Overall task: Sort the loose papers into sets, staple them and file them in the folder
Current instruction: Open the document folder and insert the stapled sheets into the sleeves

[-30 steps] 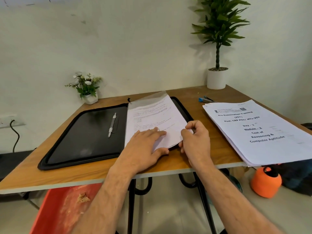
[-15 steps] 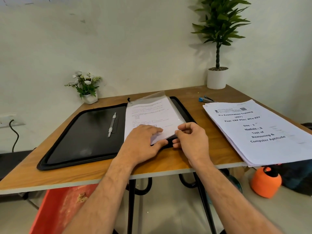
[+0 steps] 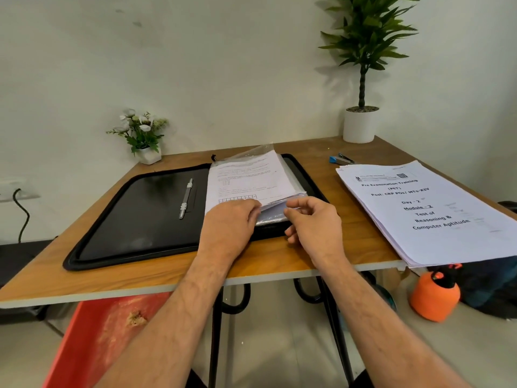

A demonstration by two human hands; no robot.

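Lying on the right half of the open black folder (image 3: 134, 219), the set of papers (image 3: 246, 180) is a thin white bundle printed with small lines of text and a row of little boxes near its lower edge; the words are too small to read. Its near right corner is lifted, and clear plastic sleeves (image 3: 272, 217) show glossy beneath it, another sleeve edge poking out at the far end. The left hand (image 3: 232, 222) rests on the lower part of the sheets, fingers curled over their near edge. The right hand (image 3: 313, 222) is just beside it, fingers loosely bent, thumb and forefinger at the raised corner; whether they actually pinch the plastic I cannot tell. A metal clip bar (image 3: 186, 198) runs along the folder's left half, near the spine. The folder sits on a wooden table (image 3: 167, 270). To the right, well apart, a thicker stack of loose papers (image 3: 428, 211) headed "Pre Examination Training" overhangs the table's near edge. A blue stapler (image 3: 341, 159) lies just behind that stack. A small flower pot (image 3: 145, 135) and a tall potted plant (image 3: 361, 79) stand at the back by the wall.
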